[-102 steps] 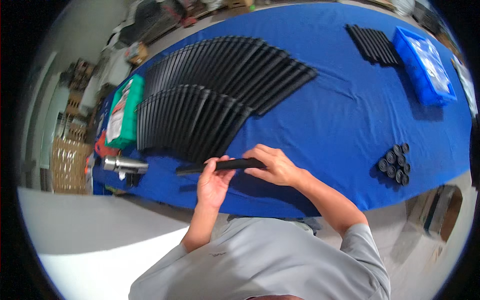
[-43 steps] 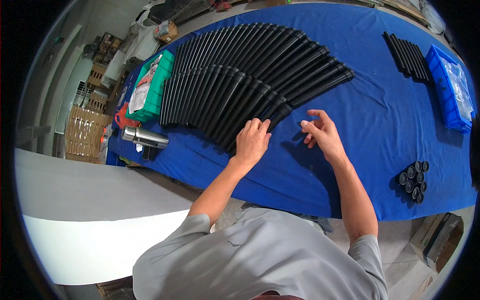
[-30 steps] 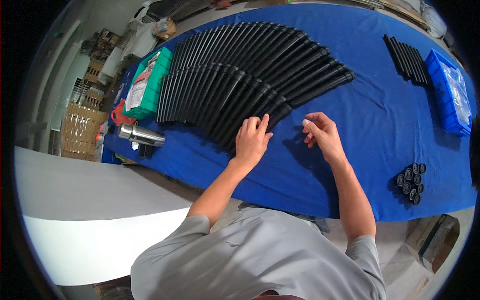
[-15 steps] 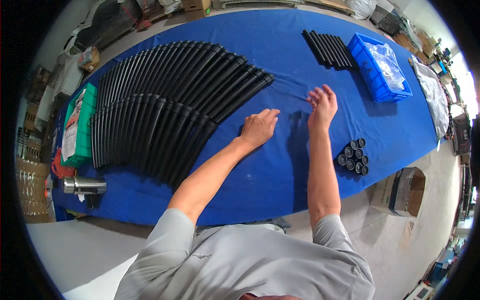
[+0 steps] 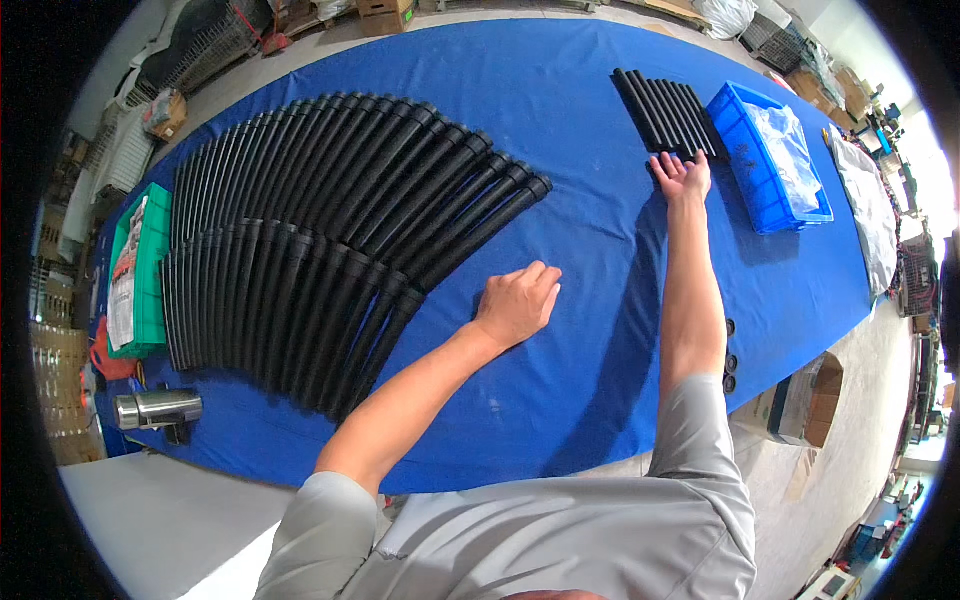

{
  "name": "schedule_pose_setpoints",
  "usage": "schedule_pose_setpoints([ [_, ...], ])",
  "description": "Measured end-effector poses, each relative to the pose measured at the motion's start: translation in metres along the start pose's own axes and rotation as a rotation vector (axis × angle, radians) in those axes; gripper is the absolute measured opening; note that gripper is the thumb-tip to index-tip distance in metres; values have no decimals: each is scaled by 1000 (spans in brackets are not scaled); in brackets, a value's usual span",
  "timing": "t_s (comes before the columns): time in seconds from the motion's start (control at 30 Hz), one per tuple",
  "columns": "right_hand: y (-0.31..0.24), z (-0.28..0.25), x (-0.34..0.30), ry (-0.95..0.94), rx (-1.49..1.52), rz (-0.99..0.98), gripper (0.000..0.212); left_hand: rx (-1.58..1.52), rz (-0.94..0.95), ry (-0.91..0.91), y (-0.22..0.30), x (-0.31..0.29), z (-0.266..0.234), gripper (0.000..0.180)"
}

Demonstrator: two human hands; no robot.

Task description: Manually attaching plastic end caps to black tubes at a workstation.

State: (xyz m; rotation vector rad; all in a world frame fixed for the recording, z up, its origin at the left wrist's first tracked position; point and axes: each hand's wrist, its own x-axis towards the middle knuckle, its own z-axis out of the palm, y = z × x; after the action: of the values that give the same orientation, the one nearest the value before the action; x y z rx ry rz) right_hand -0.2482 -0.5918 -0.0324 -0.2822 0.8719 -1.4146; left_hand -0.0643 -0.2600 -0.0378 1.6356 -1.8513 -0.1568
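My right hand [image 5: 683,177] is stretched out to the far right with its fingers apart. Its fingertips are at the near ends of a row of thin black tubes [image 5: 660,112]; whether they touch them I cannot tell. My left hand [image 5: 518,303] rests on the blue tablecloth [image 5: 560,400] at mid-table, fingers curled in, and its palm side is hidden. To its left, long black tubes with thicker collared ends [image 5: 400,200] lie side by side in two fanned rows. A few round black caps [image 5: 730,362] show beside my right forearm, which covers the others.
A blue crate [image 5: 765,160] with clear plastic bags stands right of the thin tubes. On the left edge are a green crate [image 5: 152,270] with papers and a steel flask [image 5: 160,409]. An open cardboard box [image 5: 808,400] sits on the floor at right.
My right hand has moved forward and right, from above the bare cloth to the thin tubes. The left hand stays curled on the cloth. The view has shifted slightly.
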Motion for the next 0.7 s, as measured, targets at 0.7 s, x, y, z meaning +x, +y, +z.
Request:
schedule_pose_setpoints([
  [0.7, -8, -5, 7, 32, -50, -26, 79, -40, 6, -8, -2, 0, -1, 16],
])
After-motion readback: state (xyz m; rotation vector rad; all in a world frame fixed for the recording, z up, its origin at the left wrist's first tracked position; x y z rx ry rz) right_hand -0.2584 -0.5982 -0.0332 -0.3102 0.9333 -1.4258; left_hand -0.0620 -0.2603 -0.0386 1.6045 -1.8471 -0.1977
